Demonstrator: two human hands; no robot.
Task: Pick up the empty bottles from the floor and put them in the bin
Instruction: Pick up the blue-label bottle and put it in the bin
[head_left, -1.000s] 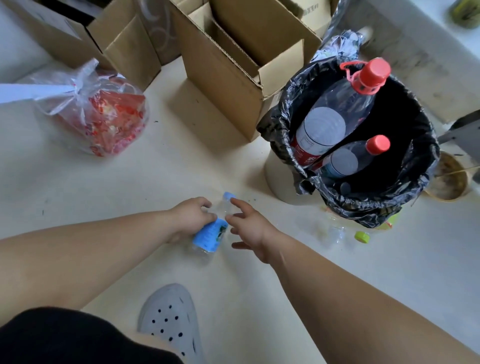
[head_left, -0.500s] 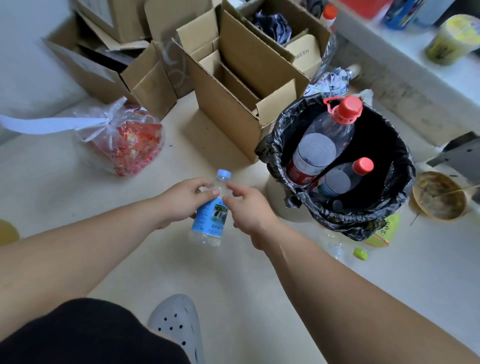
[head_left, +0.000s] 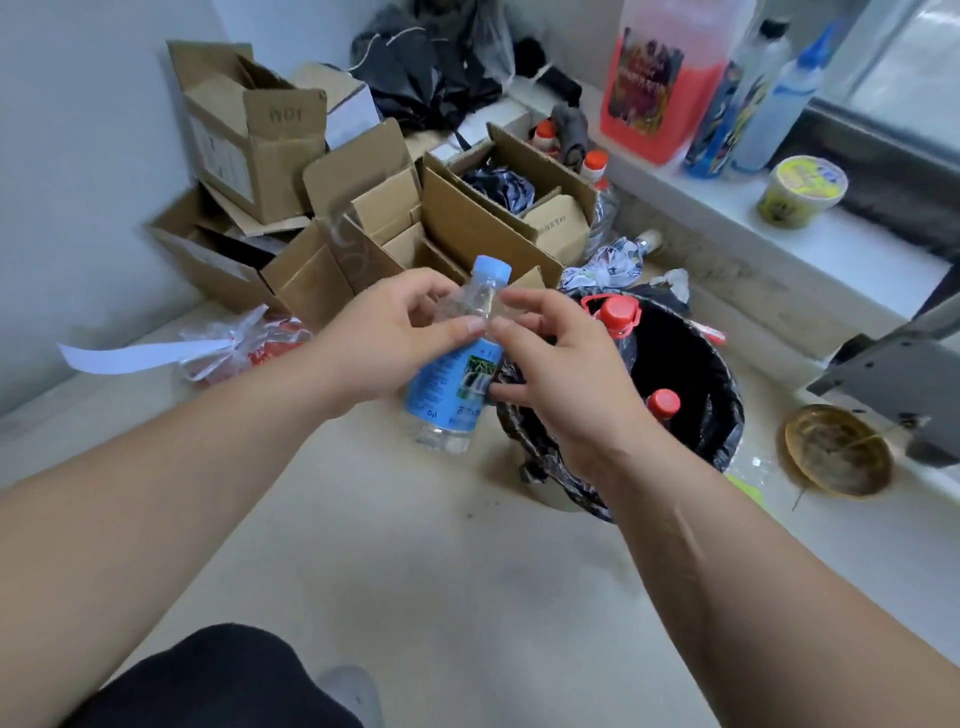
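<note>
While held off floor: 1 bottle (head_left: 457, 374), 2 hands (head_left: 384, 348), bin (head_left: 727, 415) beside.

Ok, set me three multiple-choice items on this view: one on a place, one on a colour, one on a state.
1. Where is the black-lined bin?
A. right of the held bottle
B. on the window ledge
C. inside a cardboard box

2. What colour is the cap of the water bottle?
A. red
B. blue
C. green

3. How is the water bottle held?
A. lying on the floor
B. dropped in the bin
C. lifted, in both hands

Key: 1 A, the bin stands on the floor just right of the bottle. 2 B, its cap is light blue. 3 C, the left hand and right hand pinch it off the floor.
</note>
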